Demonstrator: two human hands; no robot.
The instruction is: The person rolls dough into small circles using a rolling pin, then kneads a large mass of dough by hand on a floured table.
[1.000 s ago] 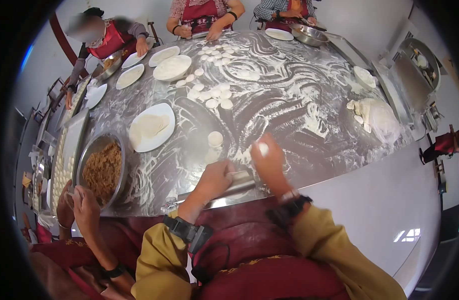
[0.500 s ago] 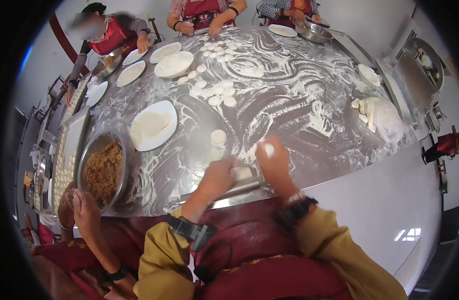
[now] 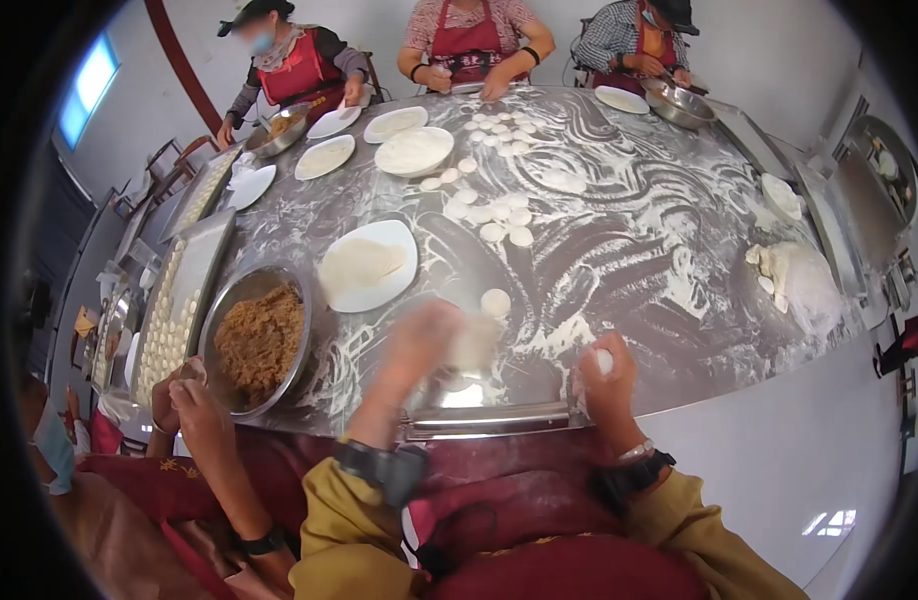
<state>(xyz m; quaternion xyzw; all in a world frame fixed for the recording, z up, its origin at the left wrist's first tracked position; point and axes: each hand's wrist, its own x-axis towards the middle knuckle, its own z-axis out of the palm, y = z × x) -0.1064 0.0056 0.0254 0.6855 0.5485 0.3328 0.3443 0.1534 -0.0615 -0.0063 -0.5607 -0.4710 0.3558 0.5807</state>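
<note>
here, in the head view, your left hand is blurred beside a thin pale dough sheet over the floury table; whether its fingers pinch that sheet, i cannot tell. your right hand is curled tightly round a small white piece, near the table's edge. a metal bar lies along that edge, between your hands. one dough round sits just beyond the sheet. to your left, a steel bowl holds brown filling.
</note>
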